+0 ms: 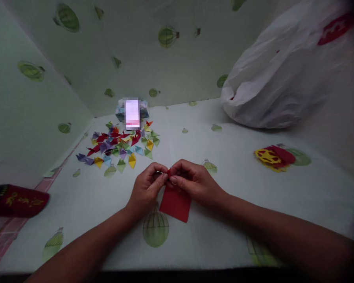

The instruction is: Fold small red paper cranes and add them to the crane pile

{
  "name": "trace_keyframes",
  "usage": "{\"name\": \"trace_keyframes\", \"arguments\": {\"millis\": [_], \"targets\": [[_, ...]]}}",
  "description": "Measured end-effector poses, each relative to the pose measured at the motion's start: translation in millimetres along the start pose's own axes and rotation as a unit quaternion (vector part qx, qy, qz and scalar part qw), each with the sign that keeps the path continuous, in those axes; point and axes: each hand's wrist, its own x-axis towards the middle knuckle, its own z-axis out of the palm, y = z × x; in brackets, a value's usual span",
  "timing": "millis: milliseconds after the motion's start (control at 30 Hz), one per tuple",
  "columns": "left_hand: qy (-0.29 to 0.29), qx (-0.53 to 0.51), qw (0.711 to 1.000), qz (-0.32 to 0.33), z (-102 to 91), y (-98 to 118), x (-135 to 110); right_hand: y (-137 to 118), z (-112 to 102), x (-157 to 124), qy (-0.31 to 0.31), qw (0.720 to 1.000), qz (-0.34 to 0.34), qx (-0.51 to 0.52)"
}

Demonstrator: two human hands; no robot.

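Close together over the middle of the table, my left hand (147, 186) and my right hand (196, 181) pinch a tiny piece of red folded paper (169, 172) between thumbs and fingertips. Most of that piece is hidden by the fingers. Just below them lies a flat red square of paper (177, 204), its upper part under my right hand; whether the fingers touch it I cannot tell. Beyond my left hand is a loose pile of small folded paper figures (120, 153) in red, yellow, green, blue and purple.
A lit phone (132, 113) leans against a small box (120, 112) behind the pile. At the left edge a red can (22, 201) lies on its side. A white plastic bag (268, 90) bulges at the back right, with yellow and red cutouts (271, 156) before it.
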Motion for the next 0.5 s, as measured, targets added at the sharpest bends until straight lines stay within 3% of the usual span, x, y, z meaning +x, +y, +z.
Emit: {"name": "trace_keyframes", "arguments": {"millis": [167, 333, 500], "targets": [[0.019, 0.029, 0.999, 0.017, 0.8, 0.2, -0.4, -1.0, 0.0, -0.2, 0.012, 0.999, 0.002, -0.037], [0.031, 0.045, 0.998, 0.022, 0.8, -0.7, -1.9, -1.7, 2.5, -1.8, 0.089, 0.980, -0.079, -0.161], [0.045, 0.075, 0.996, 0.033, 2.1, -0.4, -3.5, 0.6, 5.4, -4.1, 0.077, 0.980, -0.070, -0.169]]}}
